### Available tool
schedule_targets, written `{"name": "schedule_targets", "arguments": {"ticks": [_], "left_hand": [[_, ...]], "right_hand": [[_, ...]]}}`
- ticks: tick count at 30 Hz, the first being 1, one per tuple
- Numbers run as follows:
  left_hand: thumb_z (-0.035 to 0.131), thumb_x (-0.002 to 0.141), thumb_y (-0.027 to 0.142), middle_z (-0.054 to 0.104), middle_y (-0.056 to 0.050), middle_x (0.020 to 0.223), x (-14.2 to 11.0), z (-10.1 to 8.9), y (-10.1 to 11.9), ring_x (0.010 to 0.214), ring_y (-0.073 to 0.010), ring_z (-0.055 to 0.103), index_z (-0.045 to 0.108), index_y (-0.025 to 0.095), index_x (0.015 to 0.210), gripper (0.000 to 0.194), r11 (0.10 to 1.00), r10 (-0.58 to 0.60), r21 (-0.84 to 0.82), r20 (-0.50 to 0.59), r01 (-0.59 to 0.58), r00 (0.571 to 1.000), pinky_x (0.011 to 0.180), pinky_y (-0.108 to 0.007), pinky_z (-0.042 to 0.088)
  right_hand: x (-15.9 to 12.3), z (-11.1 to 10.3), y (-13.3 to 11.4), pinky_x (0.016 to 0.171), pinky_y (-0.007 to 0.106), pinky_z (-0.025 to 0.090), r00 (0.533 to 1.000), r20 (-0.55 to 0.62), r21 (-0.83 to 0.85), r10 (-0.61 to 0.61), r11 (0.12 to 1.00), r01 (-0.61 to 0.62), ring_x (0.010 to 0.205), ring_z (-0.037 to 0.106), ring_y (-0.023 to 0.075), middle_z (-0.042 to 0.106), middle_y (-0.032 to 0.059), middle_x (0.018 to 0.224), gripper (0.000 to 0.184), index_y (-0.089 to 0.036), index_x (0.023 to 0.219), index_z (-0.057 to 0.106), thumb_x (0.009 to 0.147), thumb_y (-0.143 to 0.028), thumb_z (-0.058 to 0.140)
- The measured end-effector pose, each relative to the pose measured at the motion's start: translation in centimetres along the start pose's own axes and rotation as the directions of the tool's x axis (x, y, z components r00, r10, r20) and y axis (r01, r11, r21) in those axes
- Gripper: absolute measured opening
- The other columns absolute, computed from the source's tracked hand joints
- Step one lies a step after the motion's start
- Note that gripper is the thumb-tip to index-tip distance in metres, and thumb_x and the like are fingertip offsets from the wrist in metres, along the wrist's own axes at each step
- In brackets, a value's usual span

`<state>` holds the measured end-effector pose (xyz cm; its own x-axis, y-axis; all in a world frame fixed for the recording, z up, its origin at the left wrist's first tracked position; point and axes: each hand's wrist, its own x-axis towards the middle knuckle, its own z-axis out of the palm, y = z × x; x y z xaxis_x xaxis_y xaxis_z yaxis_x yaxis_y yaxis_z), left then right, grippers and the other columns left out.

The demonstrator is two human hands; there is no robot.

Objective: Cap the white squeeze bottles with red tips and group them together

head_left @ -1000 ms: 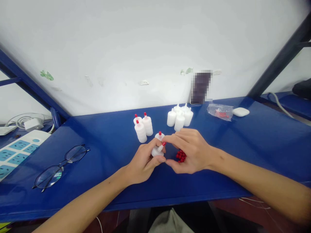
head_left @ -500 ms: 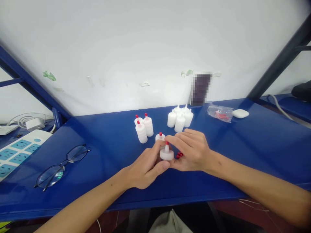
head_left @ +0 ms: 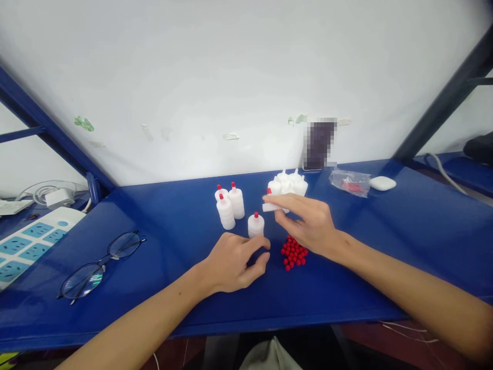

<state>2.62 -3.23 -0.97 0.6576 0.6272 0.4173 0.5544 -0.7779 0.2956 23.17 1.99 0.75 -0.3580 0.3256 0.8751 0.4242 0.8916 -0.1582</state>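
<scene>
My right hand (head_left: pixel 310 218) grips a small white squeeze bottle (head_left: pixel 270 207) with a red tip cap, raised over the blue table; the fingers hide most of it. To its left, my left hand (head_left: pixel 234 262) holds nothing, thumb and forefinger apart. Just beyond those fingers stands one upright red-capped bottle (head_left: pixel 256 224). Three more red-capped bottles (head_left: pixel 226 213) stand close together farther left. Behind my right hand is a cluster of white bottles with bare nozzles (head_left: pixel 298 186), partly covered. Loose red caps (head_left: pixel 294 253) lie in a pile below my right hand.
Eyeglasses (head_left: pixel 102 264) lie on the left, near a power strip (head_left: pixel 34 241). At the back right are a blurred phone-like object (head_left: pixel 319 145) leaning on the wall, a clear plastic bag (head_left: pixel 350 182) with red pieces, and a white rounded object (head_left: pixel 382 183).
My right hand has moved up and away with the red-capped bottle. My left hand has let go of it and opened. The red cap pile has come into fuller view.
</scene>
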Motion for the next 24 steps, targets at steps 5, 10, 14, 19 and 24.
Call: {"name": "schedule_targets", "arguments": {"ticks": [5, 10, 14, 19, 24], "left_hand": [[0.045, 0.095, 0.029, 0.059, 0.002, 0.058, 0.1, 0.1, 0.0, 0.050, -0.0164, 0.057, 0.059, 0.017, 0.106, 0.022, 0.993, -0.045, 0.109, 0.085, 0.035, 0.995, 0.050, -0.025, 0.035], [0.044, 0.095, 0.030, 0.059, 0.002, 0.058, 0.2, 0.0, 0.1, 0.050, -0.0182, 0.059, 0.061, 0.017, 0.105, 0.024, 0.990, -0.098, 0.115, 0.095, 0.087, 0.991, 0.051, -0.027, 0.035], [0.043, 0.096, 0.031, 0.060, 0.002, 0.059, 0.1, 0.0, 0.0, 0.050, -0.0185, 0.058, 0.060, 0.016, 0.104, 0.024, 0.989, -0.113, 0.103, 0.102, 0.102, 0.988, 0.051, -0.028, 0.034], [0.043, 0.097, 0.031, 0.062, 0.001, 0.061, 0.2, 0.0, -0.1, 0.051, -0.0174, 0.058, 0.062, 0.017, 0.102, 0.024, 0.976, -0.199, 0.111, 0.084, 0.190, 0.976, 0.052, -0.028, 0.032], [0.039, 0.100, 0.035, 0.063, 0.001, 0.064, 0.5, -0.4, -0.1, 0.056, -0.0171, 0.060, 0.060, 0.018, 0.120, 0.034, 0.926, -0.375, 0.080, 0.077, 0.369, 0.924, 0.058, -0.028, 0.037]], "right_hand": [[0.2, 0.4, -0.9, 0.091, 0.034, 0.061, 0.996, 0.040, 0.114, -0.078, 0.991, 0.073, 0.108, 0.069, 0.0179, 0.071, 0.0128, 0.116, 0.034, -0.015, 0.124, 0.062, 0.091, -0.008, 0.056], [0.2, 0.5, -1.2, 0.093, 0.031, 0.059, 0.985, 0.124, 0.158, -0.121, 0.982, 0.101, 0.116, 0.064, 0.0174, 0.066, 0.0165, 0.123, 0.035, -0.011, 0.129, 0.058, 0.095, -0.007, 0.051], [0.0, 0.6, -1.0, 0.090, 0.030, 0.060, 0.981, 0.167, 0.144, -0.104, 0.986, 0.080, 0.111, 0.066, 0.0174, 0.065, 0.0146, 0.123, 0.029, -0.014, 0.123, 0.061, 0.096, -0.011, 0.053], [-0.1, 0.6, -1.0, 0.090, 0.035, 0.059, 0.926, 0.374, 0.095, -0.057, 0.995, 0.023, 0.116, 0.064, 0.0209, 0.060, 0.0132, 0.134, 0.034, -0.018, 0.131, 0.056, 0.099, -0.016, 0.046], [0.5, -0.5, -0.2, 0.090, 0.039, 0.057, 0.951, 0.307, -0.050, 0.035, 0.999, -0.020, 0.118, 0.061, 0.0238, 0.055, 0.0140, 0.138, 0.038, -0.020, 0.137, 0.050, 0.099, -0.022, 0.046]]}}
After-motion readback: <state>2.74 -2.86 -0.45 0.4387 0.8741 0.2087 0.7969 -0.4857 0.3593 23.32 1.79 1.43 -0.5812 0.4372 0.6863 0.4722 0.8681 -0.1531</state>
